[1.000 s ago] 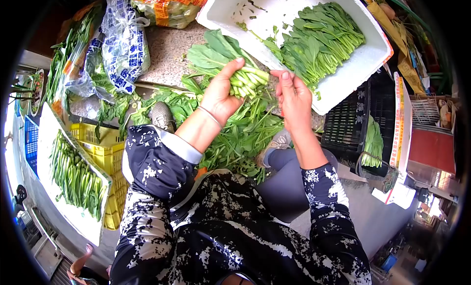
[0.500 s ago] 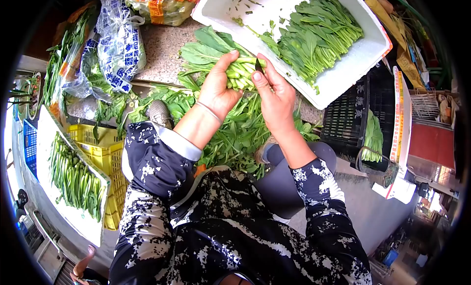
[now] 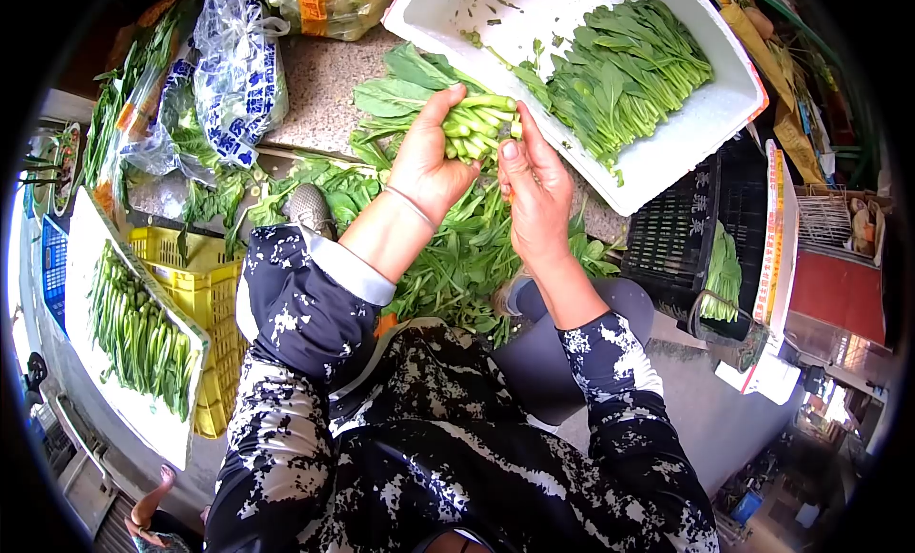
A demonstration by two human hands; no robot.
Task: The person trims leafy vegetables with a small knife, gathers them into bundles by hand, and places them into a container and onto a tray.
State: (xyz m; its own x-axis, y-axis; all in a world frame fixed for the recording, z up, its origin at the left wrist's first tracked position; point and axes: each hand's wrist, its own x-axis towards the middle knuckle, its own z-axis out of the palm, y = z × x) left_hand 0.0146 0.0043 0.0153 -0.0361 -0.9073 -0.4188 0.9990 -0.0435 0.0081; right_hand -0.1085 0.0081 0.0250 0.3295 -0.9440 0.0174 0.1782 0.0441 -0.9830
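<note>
My left hand is wrapped round a bunch of leafy green stems, its leaves pointing to the upper left and its pale stem ends to the right. Close against those ends is my right hand, thumb and index finger together around a small knife whose blade is mostly hidden now. A short stem piece shows at its fingertips. Loose greens lie heaped on the ground below both hands. Beyond my right hand, a white foam box holds neatly laid greens.
Plastic bags of vegetables lie at the upper left. A yellow crate and a white foam container with upright greens stand at the left. Black crates are at the right. At the lower left another person's arm shows.
My right hand has come in from the right to the stem ends, its fingers closing there. The dark blade seen half a second ago is now mostly out of sight.
</note>
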